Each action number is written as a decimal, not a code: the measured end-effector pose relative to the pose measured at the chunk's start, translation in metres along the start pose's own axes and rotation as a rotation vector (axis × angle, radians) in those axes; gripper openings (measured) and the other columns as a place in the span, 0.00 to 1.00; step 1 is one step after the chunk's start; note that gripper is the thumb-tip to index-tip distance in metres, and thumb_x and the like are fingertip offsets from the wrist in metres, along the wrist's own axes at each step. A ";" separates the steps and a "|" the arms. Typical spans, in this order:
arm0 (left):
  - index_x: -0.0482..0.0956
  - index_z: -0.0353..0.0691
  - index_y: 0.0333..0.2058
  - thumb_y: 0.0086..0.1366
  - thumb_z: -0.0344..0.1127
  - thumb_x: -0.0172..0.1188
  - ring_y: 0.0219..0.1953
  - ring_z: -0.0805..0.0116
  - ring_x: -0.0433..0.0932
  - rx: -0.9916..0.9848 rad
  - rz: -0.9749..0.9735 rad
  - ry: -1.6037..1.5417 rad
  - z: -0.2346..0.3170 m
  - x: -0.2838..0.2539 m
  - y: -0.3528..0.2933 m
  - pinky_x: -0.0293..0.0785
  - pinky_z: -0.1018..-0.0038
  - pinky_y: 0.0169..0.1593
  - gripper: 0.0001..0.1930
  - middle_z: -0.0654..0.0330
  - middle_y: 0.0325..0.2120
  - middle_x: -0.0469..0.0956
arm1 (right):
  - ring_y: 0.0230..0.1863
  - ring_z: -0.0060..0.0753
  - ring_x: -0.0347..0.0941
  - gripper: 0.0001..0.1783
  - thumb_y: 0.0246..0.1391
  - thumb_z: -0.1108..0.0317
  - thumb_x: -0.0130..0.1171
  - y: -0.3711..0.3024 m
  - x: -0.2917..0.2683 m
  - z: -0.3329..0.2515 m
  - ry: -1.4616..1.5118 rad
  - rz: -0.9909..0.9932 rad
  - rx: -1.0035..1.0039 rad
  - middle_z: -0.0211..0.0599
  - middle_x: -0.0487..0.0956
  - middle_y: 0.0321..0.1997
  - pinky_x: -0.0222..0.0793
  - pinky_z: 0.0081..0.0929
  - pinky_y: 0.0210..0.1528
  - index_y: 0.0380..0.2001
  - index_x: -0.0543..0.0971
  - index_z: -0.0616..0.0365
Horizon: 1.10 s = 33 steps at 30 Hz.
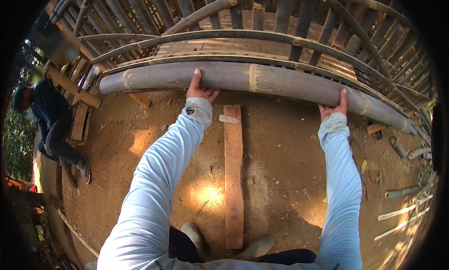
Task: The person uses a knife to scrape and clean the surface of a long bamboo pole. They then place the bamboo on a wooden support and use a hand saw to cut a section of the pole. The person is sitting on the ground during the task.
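A thick grey-brown bamboo pole lies crosswise in front of me, with pale rings at its nodes. My left hand grips its near side left of the middle, thumb up over the front and the other fingers curled beneath. Farther right, my right hand holds the same pole the same way, its fingers partly hidden under it. Both arms reach forward in light blue sleeves. Below the pole, between my arms, a long wooden plank lies on the dirt, with a small wood block across its far end.
Behind the pole stands a slatted bamboo frame. At the left sits a person in dark clothes and sandals, beside a cut bamboo post. Bamboo pieces and thin sticks lie on the ground at the right. My boots flank the plank's near end.
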<state>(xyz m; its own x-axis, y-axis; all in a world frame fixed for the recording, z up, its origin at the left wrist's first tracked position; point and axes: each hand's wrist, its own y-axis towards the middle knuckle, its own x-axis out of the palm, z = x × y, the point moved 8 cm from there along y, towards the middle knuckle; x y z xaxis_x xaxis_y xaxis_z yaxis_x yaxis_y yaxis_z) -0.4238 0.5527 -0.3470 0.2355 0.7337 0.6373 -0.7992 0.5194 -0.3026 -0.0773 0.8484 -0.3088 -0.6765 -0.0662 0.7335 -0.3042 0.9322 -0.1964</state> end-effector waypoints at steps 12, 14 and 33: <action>0.65 0.53 0.56 0.43 0.63 0.72 0.56 0.54 0.65 0.029 0.000 -0.008 0.004 0.001 0.004 0.64 0.55 0.53 0.43 0.62 0.56 0.65 | 0.61 0.54 0.65 0.52 0.41 0.44 0.72 0.022 -0.029 0.006 -0.130 0.175 0.113 0.43 0.65 0.64 0.61 0.60 0.59 0.63 0.60 0.55; 0.64 0.54 0.57 0.43 0.63 0.72 0.57 0.54 0.64 0.039 -0.015 -0.004 0.009 0.000 0.003 0.65 0.55 0.52 0.44 0.63 0.57 0.64 | 0.60 0.54 0.63 0.55 0.38 0.42 0.74 0.023 -0.030 0.008 -0.165 0.183 0.138 0.46 0.64 0.63 0.65 0.59 0.57 0.63 0.60 0.59; 0.65 0.55 0.57 0.42 0.63 0.73 0.58 0.56 0.63 -0.003 -0.025 0.003 0.008 -0.004 0.006 0.62 0.57 0.55 0.44 0.67 0.58 0.64 | 0.58 0.56 0.61 0.58 0.32 0.41 0.76 0.010 -0.027 0.001 -0.185 0.261 0.126 0.48 0.62 0.60 0.68 0.64 0.54 0.61 0.61 0.60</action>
<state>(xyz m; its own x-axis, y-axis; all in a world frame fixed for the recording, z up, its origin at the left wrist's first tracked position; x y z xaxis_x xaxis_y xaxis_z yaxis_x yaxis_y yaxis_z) -0.4341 0.5498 -0.3457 0.2571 0.7217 0.6427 -0.7916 0.5387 -0.2883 -0.0626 0.8587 -0.3307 -0.8494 0.0944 0.5193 -0.1775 0.8755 -0.4495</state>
